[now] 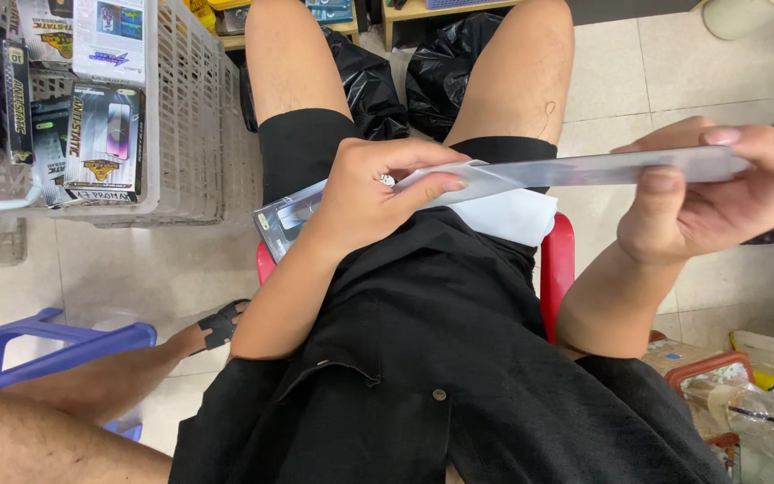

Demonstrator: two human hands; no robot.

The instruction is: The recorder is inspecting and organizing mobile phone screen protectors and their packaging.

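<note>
Over the lap, in the head view, both hands hold a long flat clear sleeve [575,168] edge-on to the camera, stretched level between them. The left hand [365,193] has its fingers [423,175] curled shut on the near end, thumb and forefinger pinching where the sleeve meets a dark printed pack [284,220] tucked beneath the wrist. The right hand [718,193] pinches the far end, thumb under, fingertips on top, closed on the sleeve.

The sleeve looks thin, light and glossy, so likely slippery and easy to bend or crease; whatever is inside may be brittle. I judge the short ends, where the fingers already sit, the safest hold, with pressure on the edges and not the faces.

No table carries it; it hangs in the air above black shorts and a black shirt. The person sits on a red stool [557,264] on a pale tiled floor [136,269]. To the left a white basket [194,116] holds more printed packs, with a blue stool [55,345] and another person's leg below it. Black bags [445,67] lie ahead, and bottles [736,403] sit low right.
</note>
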